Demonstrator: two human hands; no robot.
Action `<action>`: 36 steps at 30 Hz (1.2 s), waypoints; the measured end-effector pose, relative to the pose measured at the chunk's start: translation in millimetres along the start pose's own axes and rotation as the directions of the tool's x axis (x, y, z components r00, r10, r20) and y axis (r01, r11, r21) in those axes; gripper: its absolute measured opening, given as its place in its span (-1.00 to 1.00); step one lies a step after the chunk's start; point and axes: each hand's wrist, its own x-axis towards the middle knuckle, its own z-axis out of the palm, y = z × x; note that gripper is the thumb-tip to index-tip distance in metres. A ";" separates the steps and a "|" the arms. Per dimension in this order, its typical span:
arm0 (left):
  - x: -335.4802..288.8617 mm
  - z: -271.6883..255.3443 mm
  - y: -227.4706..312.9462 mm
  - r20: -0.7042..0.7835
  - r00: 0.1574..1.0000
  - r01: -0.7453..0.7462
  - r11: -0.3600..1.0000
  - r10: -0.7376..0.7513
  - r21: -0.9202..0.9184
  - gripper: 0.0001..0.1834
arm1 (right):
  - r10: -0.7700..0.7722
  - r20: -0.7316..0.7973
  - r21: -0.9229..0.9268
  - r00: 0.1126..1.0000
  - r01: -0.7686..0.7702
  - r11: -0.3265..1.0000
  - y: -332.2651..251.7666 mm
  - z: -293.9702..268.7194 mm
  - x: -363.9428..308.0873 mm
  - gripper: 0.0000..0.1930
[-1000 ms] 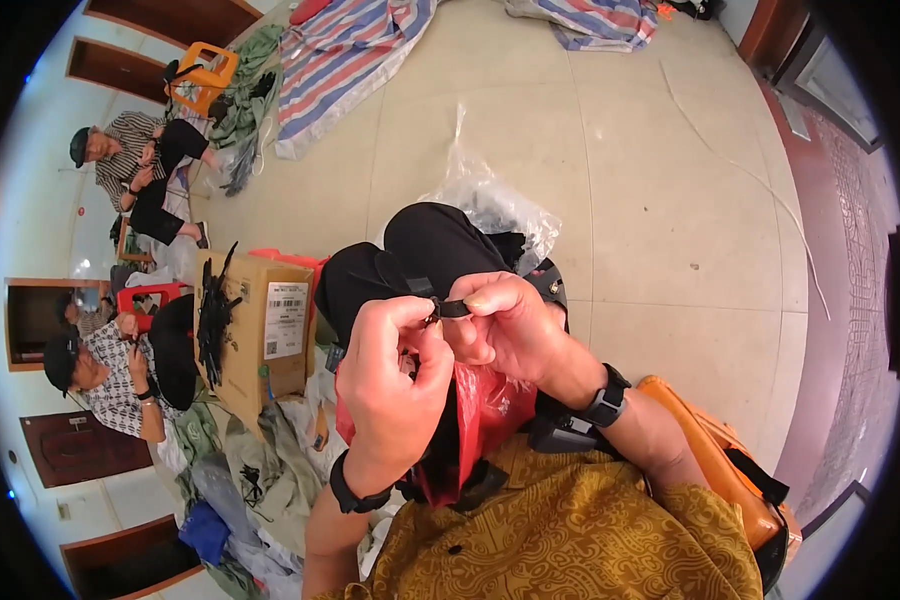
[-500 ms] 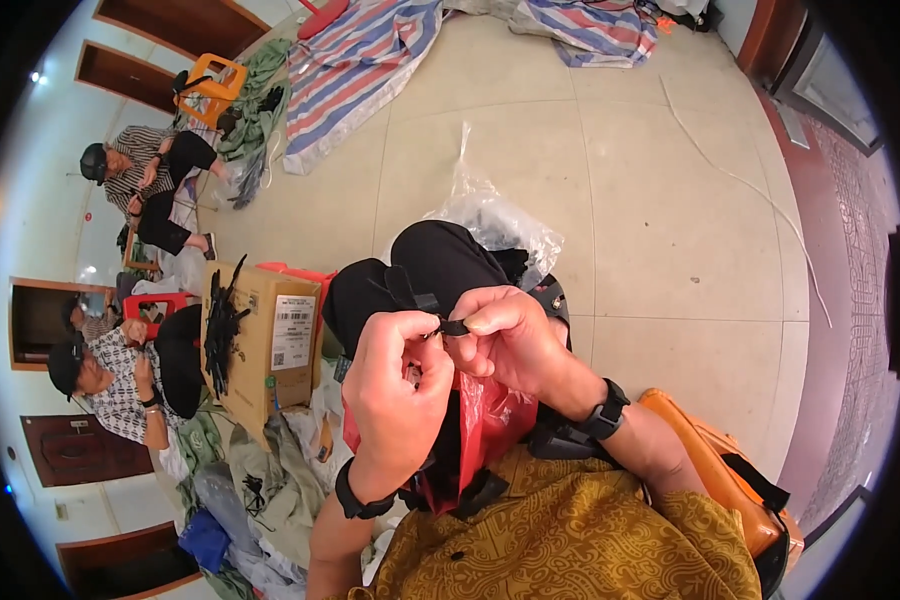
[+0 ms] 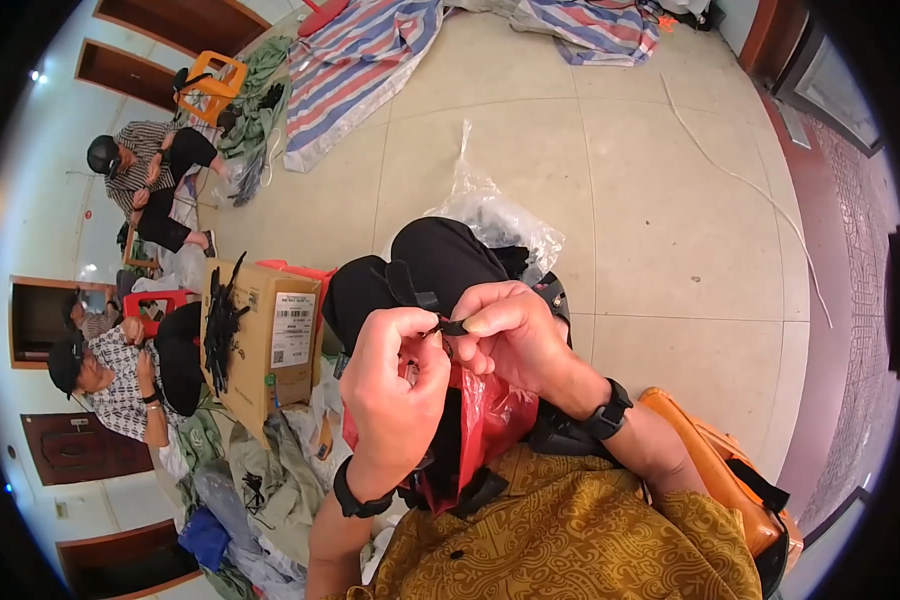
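Note:
Above my lap, my left hand and my right hand meet with fingertips pinched on a short black strap. The strap's middle shows between the two thumbs, and its ends are hidden by the fingers. A wider black band rises just beyond my left fingers against my dark trousers; whether it joins the held strap I cannot tell. Below the hands, a red plastic bag lies across my lap with dark items in it.
A cardboard box with a bundle of black straps stands at my left. Beyond my knees lies a clear plastic bag. Two people sit working at the left. An orange chair is at my right, and striped sheeting lies far off.
Both hands stay pinched on the black strap, with only slight shifts of the fingers. The far person's head has tilted a little.

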 end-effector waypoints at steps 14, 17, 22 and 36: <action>-2.3 -3.7 0.1 0.011 0.999 0.050 0.998 -0.050 -0.038 -0.79 | -0.002 -0.070 -0.078 0.998 -0.003 0.997 -3.5 6.9 -5.4 -0.93; -2.7 -3.7 0.2 0.017 0.998 0.058 0.997 -0.057 -0.047 -0.80 | -0.007 -0.074 -0.097 0.997 -0.001 0.995 -4.3 7.3 -6.1 -0.93; -3.6 -3.7 -0.3 0.026 0.997 0.068 0.995 -0.066 -0.067 -0.81 | -0.010 -0.083 -0.114 0.996 0.000 0.993 -4.8 7.1 -7.1 -0.94; -4.8 -3.0 -2.6 0.028 0.997 0.074 0.992 -0.071 -0.106 -0.82 | -0.025 -0.081 -0.127 0.996 0.014 0.992 -5.9 8.5 -8.6 -0.94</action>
